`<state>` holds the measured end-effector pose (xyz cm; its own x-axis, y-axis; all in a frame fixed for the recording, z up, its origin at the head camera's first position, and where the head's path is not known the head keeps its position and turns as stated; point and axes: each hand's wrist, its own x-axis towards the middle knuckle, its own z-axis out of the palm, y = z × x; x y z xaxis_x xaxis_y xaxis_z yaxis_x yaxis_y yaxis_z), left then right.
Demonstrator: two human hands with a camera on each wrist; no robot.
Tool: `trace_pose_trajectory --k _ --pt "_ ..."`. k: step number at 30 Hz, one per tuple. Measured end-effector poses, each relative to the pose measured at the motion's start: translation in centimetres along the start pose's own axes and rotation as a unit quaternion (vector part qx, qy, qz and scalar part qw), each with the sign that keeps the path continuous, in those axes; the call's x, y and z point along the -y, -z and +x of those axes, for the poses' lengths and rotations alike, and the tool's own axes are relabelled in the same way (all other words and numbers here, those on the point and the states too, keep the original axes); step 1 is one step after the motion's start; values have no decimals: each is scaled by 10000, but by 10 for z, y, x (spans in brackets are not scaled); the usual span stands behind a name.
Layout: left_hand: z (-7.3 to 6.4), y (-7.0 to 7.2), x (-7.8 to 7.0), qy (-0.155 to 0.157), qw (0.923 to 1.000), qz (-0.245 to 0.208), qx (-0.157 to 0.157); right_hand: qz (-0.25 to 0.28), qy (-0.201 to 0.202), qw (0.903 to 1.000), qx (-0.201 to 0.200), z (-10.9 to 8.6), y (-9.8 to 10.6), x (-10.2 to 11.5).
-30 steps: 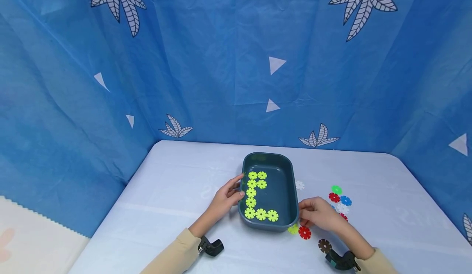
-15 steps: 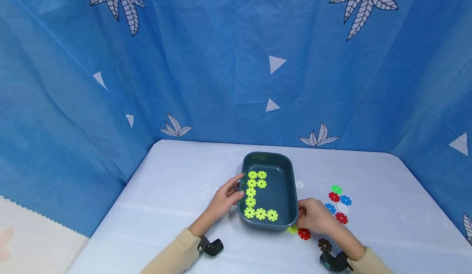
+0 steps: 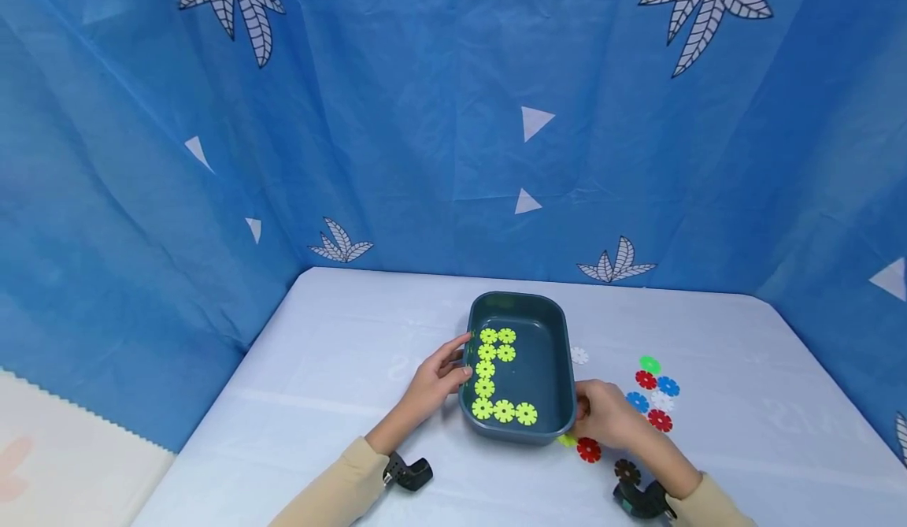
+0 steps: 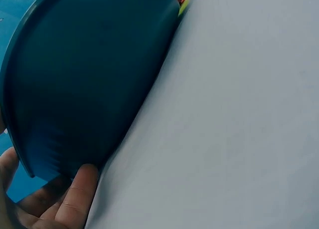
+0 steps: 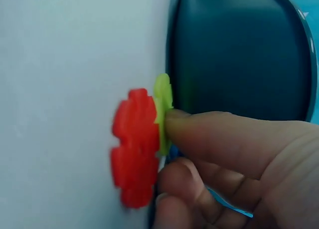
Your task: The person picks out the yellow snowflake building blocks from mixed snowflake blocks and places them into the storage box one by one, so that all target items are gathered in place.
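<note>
In the head view a dark teal plastic basin point(image 3: 542, 358) stands upright on the table. Several yellow-green snowflake discs point(image 3: 485, 387) lie flat inside it, in a column with short rows at top and bottom. My left hand point(image 3: 435, 377) holds the basin's left side, thumb and fingertips at rim and wall. At the lower right corner, my right hand point(image 3: 605, 414) pinches with curled fingers at a snowflake disc. Its thumb meets a yellow-green disc point(image 5: 163, 97); a blue sliver shows between thumb and index, so the held part is mostly hidden. A red disc point(image 5: 135, 148) lies alongside.
Right of my right hand lie a brown disc point(image 3: 627, 471) and a loose group of green point(image 3: 649, 365), blue point(image 3: 668, 386), white and red discs. One white disc point(image 3: 579, 355) sits beside the basin. A blue curtain point(image 3: 425, 157) hangs behind the white tablecloth point(image 3: 354, 330).
My right hand has moved slightly in towards the basin's corner and its fingers have closed, uncovering a blue disc and a red disc behind it. My left hand and the basin have stayed put.
</note>
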<state>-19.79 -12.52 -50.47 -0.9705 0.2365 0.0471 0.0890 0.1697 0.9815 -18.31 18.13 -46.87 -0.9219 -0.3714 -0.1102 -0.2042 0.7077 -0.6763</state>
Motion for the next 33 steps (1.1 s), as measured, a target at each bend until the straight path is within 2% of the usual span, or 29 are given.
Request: trace_pose_trajectory --k 6,11,14,19,33 --pt "2 -2 -2 -19 10000 10 -9 12 -260 9997 -8 -3 8 -1" --pt "3 -2 -1 -43 10000 37 -16 -150 -752 9968 -243 -2 11 -6" --pt "2 -1 -1 -41 10000 52 -43 -300 -919 9946 -373 0 13 -9" --pt "1 0 -1 16 9999 40 -91 -418 -889 9942 -435 1 14 -11" --pt "1 -2 1 33 10000 7 -66 -591 -782 9950 -172 -5 14 -6"
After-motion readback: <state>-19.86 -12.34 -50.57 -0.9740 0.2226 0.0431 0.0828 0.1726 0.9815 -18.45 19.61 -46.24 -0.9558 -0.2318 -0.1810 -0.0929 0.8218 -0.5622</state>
